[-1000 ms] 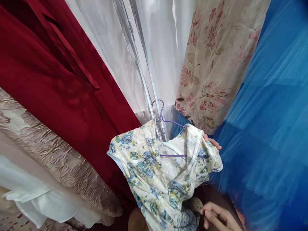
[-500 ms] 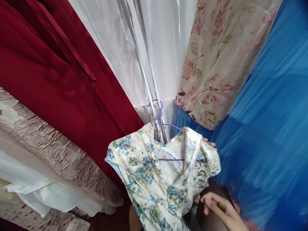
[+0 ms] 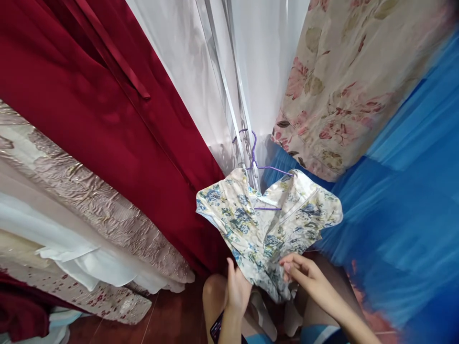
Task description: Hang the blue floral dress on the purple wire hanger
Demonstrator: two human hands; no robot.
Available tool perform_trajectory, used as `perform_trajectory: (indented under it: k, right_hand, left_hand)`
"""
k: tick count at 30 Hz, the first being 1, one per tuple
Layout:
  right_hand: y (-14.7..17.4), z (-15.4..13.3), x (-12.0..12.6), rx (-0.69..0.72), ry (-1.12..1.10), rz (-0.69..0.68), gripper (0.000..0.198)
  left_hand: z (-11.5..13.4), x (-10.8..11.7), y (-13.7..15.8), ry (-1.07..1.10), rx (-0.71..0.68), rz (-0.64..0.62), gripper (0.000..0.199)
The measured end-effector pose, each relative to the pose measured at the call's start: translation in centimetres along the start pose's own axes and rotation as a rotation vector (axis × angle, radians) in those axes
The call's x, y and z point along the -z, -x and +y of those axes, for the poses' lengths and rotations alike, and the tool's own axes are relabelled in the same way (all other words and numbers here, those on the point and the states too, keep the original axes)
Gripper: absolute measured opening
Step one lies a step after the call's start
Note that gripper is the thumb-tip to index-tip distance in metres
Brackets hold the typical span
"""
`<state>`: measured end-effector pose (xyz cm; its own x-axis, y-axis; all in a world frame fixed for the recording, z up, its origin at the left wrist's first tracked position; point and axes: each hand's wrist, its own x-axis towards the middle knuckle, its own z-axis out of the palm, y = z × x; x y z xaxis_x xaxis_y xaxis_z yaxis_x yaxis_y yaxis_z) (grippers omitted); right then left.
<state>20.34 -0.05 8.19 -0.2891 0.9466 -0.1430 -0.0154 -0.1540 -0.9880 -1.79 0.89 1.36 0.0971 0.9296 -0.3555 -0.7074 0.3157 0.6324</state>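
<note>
A white V-neck top [image 3: 244, 224] with blue and green flowers hangs on a purple wire hanger [image 3: 255, 150]. The hanger's hook is at a pale metal rail or stand [image 3: 229, 95]. My left hand [image 3: 238, 286] is at the top's lower left side, thumb stretched up and away; its fingers pass behind the cloth and are mostly hidden. At the lower front, the bent fingers of my right hand [image 3: 303, 270] are pinched together on the bunched cloth. The lower end of the top hangs gathered between both hands, above my knees.
A dark red garment [image 3: 143, 134] hangs on the left, near an embroidered mauve one [image 3: 107, 205]. White cloth [image 3: 179, 62] hangs behind the rail. On the right are a pink-flowered fabric [image 3: 333, 105] and blue tulle [image 3: 387, 229]. A dark phone-like object [image 3: 216, 329] lies by my left forearm.
My left hand has come into view at the top's lower left; fingers behind its right shoulder are gone. My right hand has moved up and left onto the cloth. The view has shifted.
</note>
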Motion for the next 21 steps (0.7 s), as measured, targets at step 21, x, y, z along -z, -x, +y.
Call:
perform_trajectory:
  k: [21]
  right_hand:
    - [-2.7,-0.3,-2.8,0.032,-0.014,-0.019,0.037]
  left_hand:
    - [2.1,-2.5,3.3,-0.625,-0.176,0.13,0.041]
